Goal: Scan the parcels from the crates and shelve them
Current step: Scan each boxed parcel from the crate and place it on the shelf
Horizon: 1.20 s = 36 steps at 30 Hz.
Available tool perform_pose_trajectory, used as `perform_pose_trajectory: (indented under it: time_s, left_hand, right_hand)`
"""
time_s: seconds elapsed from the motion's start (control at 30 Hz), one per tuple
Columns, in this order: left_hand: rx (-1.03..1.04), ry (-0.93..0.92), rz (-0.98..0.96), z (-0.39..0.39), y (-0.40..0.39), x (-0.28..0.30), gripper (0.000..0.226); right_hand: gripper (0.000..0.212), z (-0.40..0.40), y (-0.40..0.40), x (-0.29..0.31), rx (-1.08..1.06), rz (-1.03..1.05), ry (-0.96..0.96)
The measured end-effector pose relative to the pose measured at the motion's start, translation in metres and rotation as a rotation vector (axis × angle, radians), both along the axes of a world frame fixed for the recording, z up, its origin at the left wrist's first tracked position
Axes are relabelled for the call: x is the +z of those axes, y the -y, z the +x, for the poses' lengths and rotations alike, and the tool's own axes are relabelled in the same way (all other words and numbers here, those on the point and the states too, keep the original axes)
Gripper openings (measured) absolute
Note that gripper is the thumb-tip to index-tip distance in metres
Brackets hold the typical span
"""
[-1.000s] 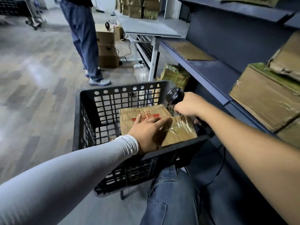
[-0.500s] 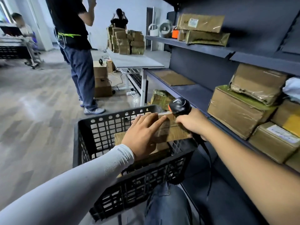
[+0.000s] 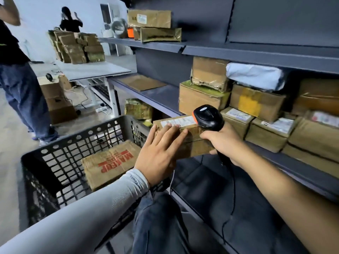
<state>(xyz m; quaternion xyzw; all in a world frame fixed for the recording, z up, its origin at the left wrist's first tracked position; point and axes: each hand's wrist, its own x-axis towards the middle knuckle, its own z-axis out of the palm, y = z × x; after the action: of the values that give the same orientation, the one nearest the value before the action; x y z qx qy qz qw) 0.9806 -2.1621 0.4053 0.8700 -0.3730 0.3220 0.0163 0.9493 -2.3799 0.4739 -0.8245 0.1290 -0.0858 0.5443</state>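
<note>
A brown taped parcel (image 3: 185, 132) with a white label on top is held in the air between the black crate (image 3: 60, 162) and the shelf. My left hand (image 3: 159, 154) lies flat against its near side, fingers straight. My right hand (image 3: 223, 143) grips the handle of a black barcode scanner (image 3: 208, 117), and its fingers also steady the parcel's right end. The scanner head sits over the parcel's label end. One more parcel with red print (image 3: 111, 162) lies in the crate.
The middle shelf (image 3: 161, 97) carries several brown parcels (image 3: 200, 98) and a white bag (image 3: 255, 74) at right, with a flat card at left. A white table (image 3: 91, 70) stacked with parcels stands behind. Two people stand at left. My knee is below.
The parcel has risen out of the crate and moved right towards the shelf, both hands going with it. The view has tilted up, showing more shelves.
</note>
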Motion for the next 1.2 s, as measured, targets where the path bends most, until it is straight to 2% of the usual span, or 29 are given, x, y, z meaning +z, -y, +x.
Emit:
perform_pose_trajectory:
  time_s: [0.17, 0.37, 0.47, 0.53, 0.6, 0.7, 0.83, 0.97, 1.1, 1.2]
  left_hand:
    - [-0.12, -0.001, -0.038, -0.012, 0.034, -0.027, 0.108]
    - [-0.219, -0.052, -0.076, -0.036, 0.063, -0.07, 0.116]
    - [-0.212, -0.096, -0.092, -0.049, 0.075, -0.098, 0.114]
    - [-0.202, -0.127, -0.083, -0.052, 0.078, -0.114, 0.114]
    - [-0.226, -0.125, -0.068, -0.054, 0.078, -0.128, 0.11]
    - [-0.32, -0.095, -0.071, -0.054, 0.077, -0.149, 0.089]
    - [-0.39, -0.061, -0.107, -0.052, 0.079, -0.172, 0.081]
    - [-0.421, -0.082, -0.107, -0.049, 0.08, -0.18, 0.073]
    - [-0.294, -0.199, -0.145, -0.047, 0.073, -0.188, 0.091]
    - [-0.212, -0.331, -0.273, -0.051, 0.076, -0.192, 0.102]
  right_hand:
    - [0.018, -0.041, 0.031, -0.024, -0.068, 0.011, -0.014]
    - [0.016, -0.086, 0.057, -0.069, -0.119, 0.013, -0.011]
    - [0.027, -0.104, 0.068, -0.1, -0.14, 0.046, 0.001]
    - [0.028, -0.114, 0.076, -0.119, -0.154, 0.107, 0.001]
    - [0.021, -0.12, 0.087, -0.137, -0.181, 0.189, 0.004]
    - [0.015, -0.121, 0.104, -0.158, -0.27, 0.33, 0.01]
    - [0.017, -0.117, 0.12, -0.183, -0.306, 0.506, -0.127]
    - [0.023, -0.114, 0.127, -0.2, -0.2, 0.607, -0.283]
    - [0.023, -0.112, 0.123, -0.21, -0.185, 0.603, -0.24]
    - [0.032, -0.108, 0.116, -0.215, -0.204, 0.593, -0.164]
